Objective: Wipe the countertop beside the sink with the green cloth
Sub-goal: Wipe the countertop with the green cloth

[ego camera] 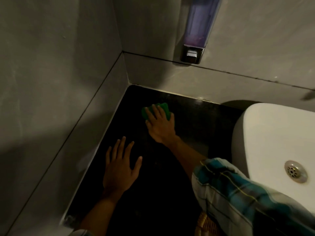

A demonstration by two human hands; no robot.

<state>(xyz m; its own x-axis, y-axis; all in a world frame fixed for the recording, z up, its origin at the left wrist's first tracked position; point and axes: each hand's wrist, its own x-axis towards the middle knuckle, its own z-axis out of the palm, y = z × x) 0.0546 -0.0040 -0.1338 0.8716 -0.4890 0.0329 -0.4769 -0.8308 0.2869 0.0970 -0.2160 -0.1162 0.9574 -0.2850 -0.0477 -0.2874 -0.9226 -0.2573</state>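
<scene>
Right hand (160, 126) was flat on the green cloth (156, 111), pinning it to the dark surface (192, 120) near the back wall, toward the corner at about 11 o'clock from the sink (272, 137). Fingers (154, 110) were spread and extended, pressing down on the cloth rather than pinching it. The cloth showed beyond the fingertips and on both sides of them, at 12 o'clock from the palm; it was bunched, with its long axis roughly 9-to-3 across the fingers.

Left hand (120, 167) was at about 7 o'clock from the cloth, well apart from it, fingers splayed, holding nothing. It seemed to rest on the surface as a brace, but I couldn't tell contact for sure in this light.

Right hand was the working one. Judgement: the cloth sat at the far end of reach, so the next stroke likely pulls back toward 6 o'clock over the unwiped near area.
</scene>
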